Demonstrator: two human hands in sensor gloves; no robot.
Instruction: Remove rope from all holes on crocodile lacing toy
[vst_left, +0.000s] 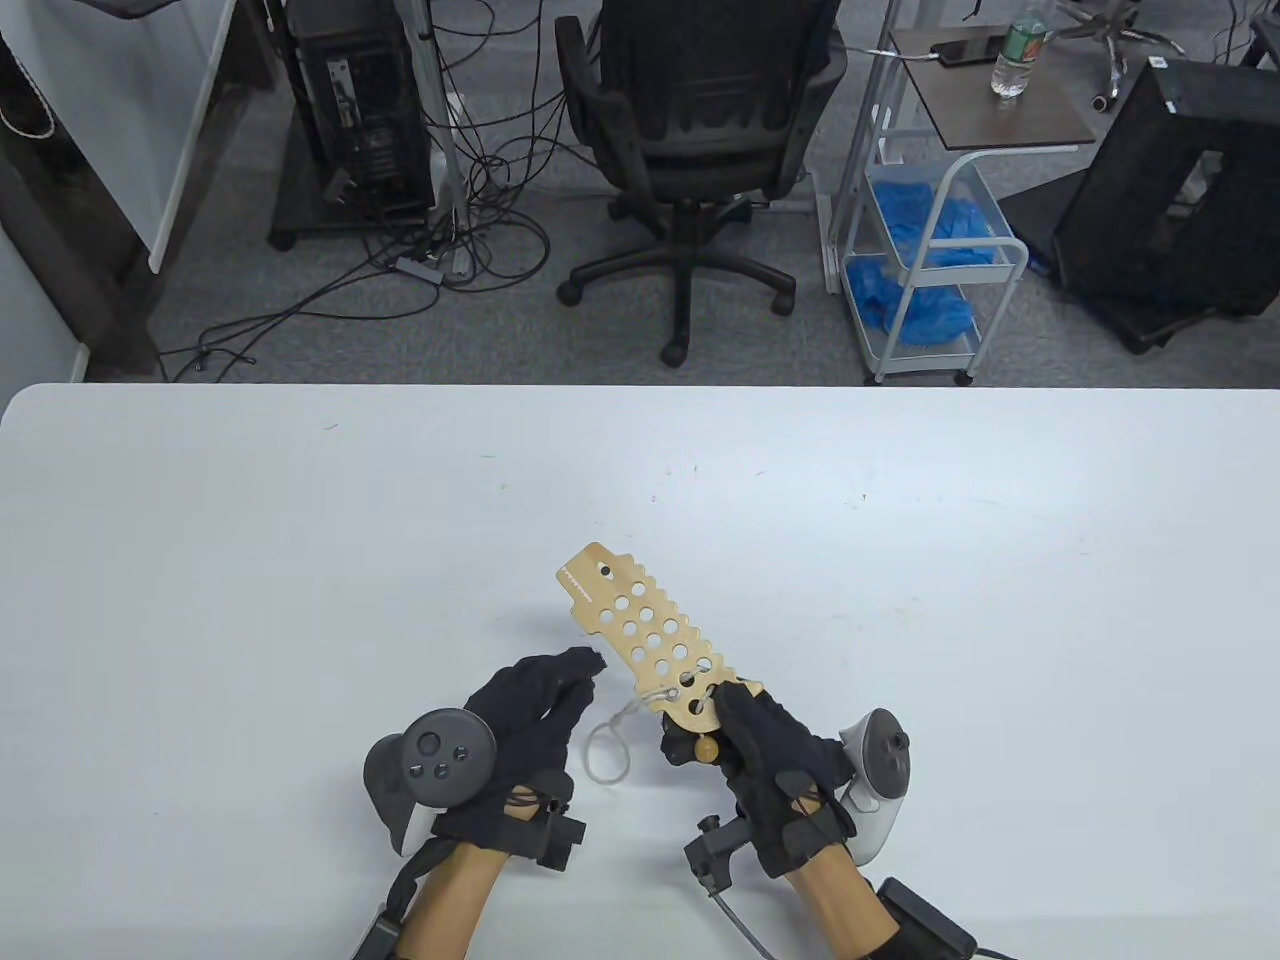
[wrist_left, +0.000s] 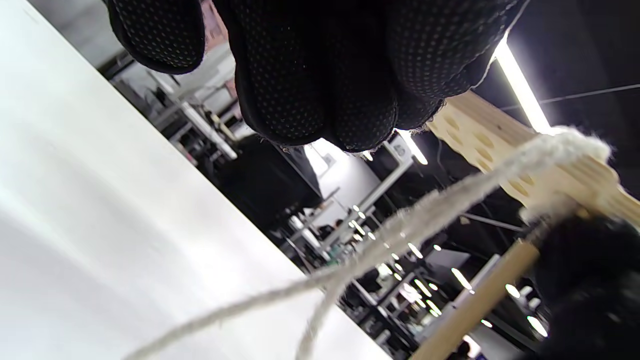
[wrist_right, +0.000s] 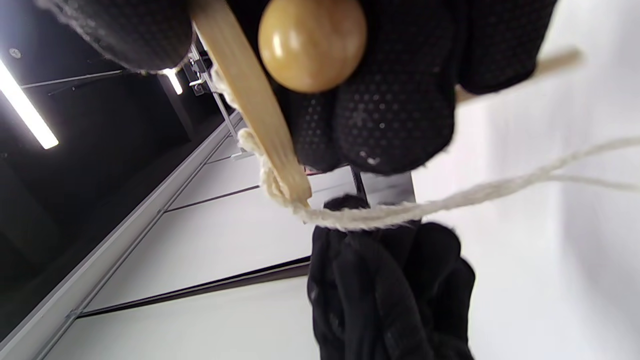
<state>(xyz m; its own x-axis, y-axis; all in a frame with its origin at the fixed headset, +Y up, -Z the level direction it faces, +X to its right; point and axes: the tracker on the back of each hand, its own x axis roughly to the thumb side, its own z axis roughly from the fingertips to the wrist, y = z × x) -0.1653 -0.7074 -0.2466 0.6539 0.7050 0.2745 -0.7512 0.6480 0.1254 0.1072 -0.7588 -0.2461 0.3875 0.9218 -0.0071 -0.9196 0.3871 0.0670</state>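
The wooden crocodile board (vst_left: 640, 625) is lifted off the white table (vst_left: 300, 550), snout pointing away to the left. My right hand (vst_left: 705, 720) grips it at the tail end. A round wooden bead (vst_left: 706, 748) sits against the right hand's fingers (wrist_right: 395, 125). The white rope (vst_left: 604, 745) leaves a hole near the tail and hangs in a loop between the hands. My left hand (vst_left: 583, 668) hovers just left of the board, its fingertips (wrist_left: 310, 100) loosely bunched. It holds nothing and does not touch the rope (wrist_left: 425, 210). Most of the board's holes show no rope.
Beyond the table's far edge stand an office chair (vst_left: 700, 130), a computer tower (vst_left: 355, 110) with floor cables, and a wire cart (vst_left: 935, 260) with blue cloths. A side table (vst_left: 1000, 100) carries a bottle.
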